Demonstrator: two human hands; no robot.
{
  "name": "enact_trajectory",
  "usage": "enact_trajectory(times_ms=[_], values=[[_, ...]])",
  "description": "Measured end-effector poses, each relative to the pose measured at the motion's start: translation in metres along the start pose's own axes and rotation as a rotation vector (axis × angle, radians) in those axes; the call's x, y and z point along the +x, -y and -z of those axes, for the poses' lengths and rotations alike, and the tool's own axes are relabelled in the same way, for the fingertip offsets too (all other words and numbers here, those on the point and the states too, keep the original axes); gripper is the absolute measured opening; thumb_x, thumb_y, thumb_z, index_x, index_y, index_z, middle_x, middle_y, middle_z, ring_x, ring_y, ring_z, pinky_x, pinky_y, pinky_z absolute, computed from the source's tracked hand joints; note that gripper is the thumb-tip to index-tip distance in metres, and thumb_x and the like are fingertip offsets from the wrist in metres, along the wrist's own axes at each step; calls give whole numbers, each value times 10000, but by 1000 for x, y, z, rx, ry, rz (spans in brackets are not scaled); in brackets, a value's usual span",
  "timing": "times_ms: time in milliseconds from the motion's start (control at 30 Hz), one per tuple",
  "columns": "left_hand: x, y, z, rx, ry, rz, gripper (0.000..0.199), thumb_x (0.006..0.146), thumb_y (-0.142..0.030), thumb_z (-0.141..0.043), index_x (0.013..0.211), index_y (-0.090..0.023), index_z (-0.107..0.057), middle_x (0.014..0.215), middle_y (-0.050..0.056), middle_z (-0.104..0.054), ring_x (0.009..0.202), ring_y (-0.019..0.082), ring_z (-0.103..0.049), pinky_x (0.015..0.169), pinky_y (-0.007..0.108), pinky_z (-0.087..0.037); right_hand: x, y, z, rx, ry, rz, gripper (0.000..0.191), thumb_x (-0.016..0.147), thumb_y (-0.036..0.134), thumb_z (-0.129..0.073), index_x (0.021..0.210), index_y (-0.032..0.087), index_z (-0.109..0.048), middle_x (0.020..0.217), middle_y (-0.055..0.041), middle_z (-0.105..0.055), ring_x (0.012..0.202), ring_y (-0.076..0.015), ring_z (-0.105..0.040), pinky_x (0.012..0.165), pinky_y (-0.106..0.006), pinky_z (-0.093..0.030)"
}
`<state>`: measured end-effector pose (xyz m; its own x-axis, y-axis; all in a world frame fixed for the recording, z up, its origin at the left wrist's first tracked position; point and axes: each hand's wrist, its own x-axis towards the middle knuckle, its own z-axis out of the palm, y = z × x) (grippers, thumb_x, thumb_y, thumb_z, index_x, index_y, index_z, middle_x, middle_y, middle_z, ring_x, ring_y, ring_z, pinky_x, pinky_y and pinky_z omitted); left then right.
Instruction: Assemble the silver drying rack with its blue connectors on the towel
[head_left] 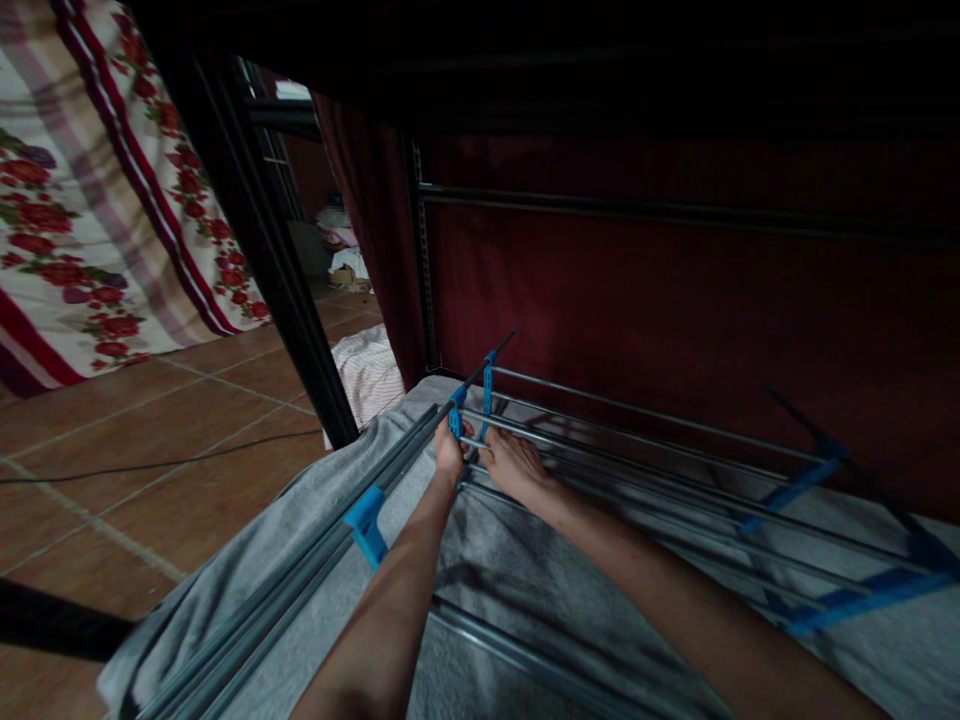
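Note:
A rack of thin metal rods [645,407] with blue plastic brackets [870,598] lies on a grey cloth surface. My left hand [450,450] is closed round a blue bracket [455,412] at the rack's far left end. Just right of it, my right hand [511,462] is closed at the ends of the rods, beside a second upright blue bracket [487,385]; its fingertips are partly hidden. Several grey tubes [300,575] lie along the left side, with a blue bracket [366,525] on them. Another metal tube [517,650] lies below my forearms.
A black metal frame post [255,230] stands at the left, and a dark beam spans the top. Dark red cloth [675,300] hangs behind. A floral curtain [112,200], a tiled floor [187,420] with a black cable, and striped cloth [369,370] are at the left.

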<state>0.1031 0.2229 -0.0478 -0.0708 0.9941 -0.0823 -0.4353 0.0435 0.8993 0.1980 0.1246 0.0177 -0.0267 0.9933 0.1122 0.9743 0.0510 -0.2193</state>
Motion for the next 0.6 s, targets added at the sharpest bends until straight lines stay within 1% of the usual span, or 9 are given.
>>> enact_trajectory(times_ms=[67,167,333,600], values=[[-1,0,0,4,14,-26,596,800,-697,-480,505,-182,-529,430,-9,-448,334,68,-315,342,217,-199,-2,-3,-1,8,25,-16,266,994,310,-443,1217,201,-537,1252,-106,-647,1154,-233,-600,909,-325,-453],[-2,-1,0,2,18,-51,622,802,-727,-461,499,-187,-513,440,-5,-454,333,67,-312,336,216,-201,-1,-3,-3,28,47,-37,234,1005,291,-428,1176,194,-555,1216,-99,-666,1125,-221,-616,883,-312,-456],[-1,-1,0,7,17,-68,642,794,-753,-450,489,-190,-494,435,-10,-436,330,67,-312,335,217,-210,1,-4,-6,38,49,-19,227,1015,286,-419,1183,199,-543,1233,-80,-657,1132,-202,-610,878,-293,-450],[-2,-1,0,22,18,-62,633,798,-733,-445,484,-187,-499,417,-10,-433,328,68,-306,345,220,-196,-1,-5,-11,38,27,-9,218,1027,298,-392,1155,199,-539,1212,-68,-656,1099,-207,-620,842,-291,-446]])
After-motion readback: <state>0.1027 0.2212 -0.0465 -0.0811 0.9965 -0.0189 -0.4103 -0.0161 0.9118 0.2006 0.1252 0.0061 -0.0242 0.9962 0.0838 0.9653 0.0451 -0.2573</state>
